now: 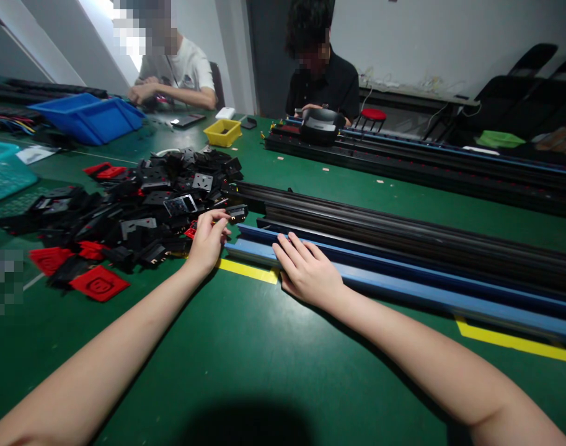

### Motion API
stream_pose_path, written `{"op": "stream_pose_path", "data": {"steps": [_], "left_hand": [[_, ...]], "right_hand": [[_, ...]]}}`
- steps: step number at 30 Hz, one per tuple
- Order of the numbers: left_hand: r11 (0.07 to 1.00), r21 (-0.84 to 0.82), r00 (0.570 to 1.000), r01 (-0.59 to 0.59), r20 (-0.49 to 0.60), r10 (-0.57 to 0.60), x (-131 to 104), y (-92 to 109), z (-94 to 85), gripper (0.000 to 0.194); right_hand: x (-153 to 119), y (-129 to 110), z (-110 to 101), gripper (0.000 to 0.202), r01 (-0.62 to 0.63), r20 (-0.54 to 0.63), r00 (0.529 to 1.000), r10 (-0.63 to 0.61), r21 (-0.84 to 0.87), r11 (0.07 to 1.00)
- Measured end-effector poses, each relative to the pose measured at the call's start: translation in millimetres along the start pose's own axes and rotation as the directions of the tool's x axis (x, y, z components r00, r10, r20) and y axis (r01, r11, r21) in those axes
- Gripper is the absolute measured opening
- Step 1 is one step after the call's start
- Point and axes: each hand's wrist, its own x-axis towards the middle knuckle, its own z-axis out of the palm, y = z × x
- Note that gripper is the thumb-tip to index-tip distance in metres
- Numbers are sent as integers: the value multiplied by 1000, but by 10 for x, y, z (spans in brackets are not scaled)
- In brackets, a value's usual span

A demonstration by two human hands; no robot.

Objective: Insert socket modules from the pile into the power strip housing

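My left hand point(206, 244) is closed, with thumb and fingertips pinched at a small black socket module point(238, 214) that shows gold-coloured contacts. It is close to the left end of a long blue metal rail point(403, 282). My right hand point(310, 269) lies across that rail near the same end, fingers over the top and thumb on the near side, gripping it. Left of my left hand spreads a heap of black plastic modules point(143, 192). Several red socket covers, one a red square plate point(100, 284), lie among them.
Black rails point(357, 223) lie behind the blue one, and more long rails point(426, 164) stretch across the far side. Yellow tape point(248, 271) marks the green table. A blue bin point(87, 118), yellow tray point(223, 132) and teal basket point(6, 170) stand around. Two people sit opposite.
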Motion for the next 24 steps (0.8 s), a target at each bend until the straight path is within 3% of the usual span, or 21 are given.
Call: {"op": "stream_pose_path", "data": {"steps": [13, 24], "left_hand": [[982, -185, 992, 40, 124, -17, 9, 40, 41, 47], [986, -159, 997, 54, 58, -45, 8, 57, 46, 40]], "right_hand": [[10, 6, -6, 61, 6, -2, 1000, -6, -13, 1000], [13, -9, -16, 61, 1, -3, 1000, -1, -7, 1000]]}}
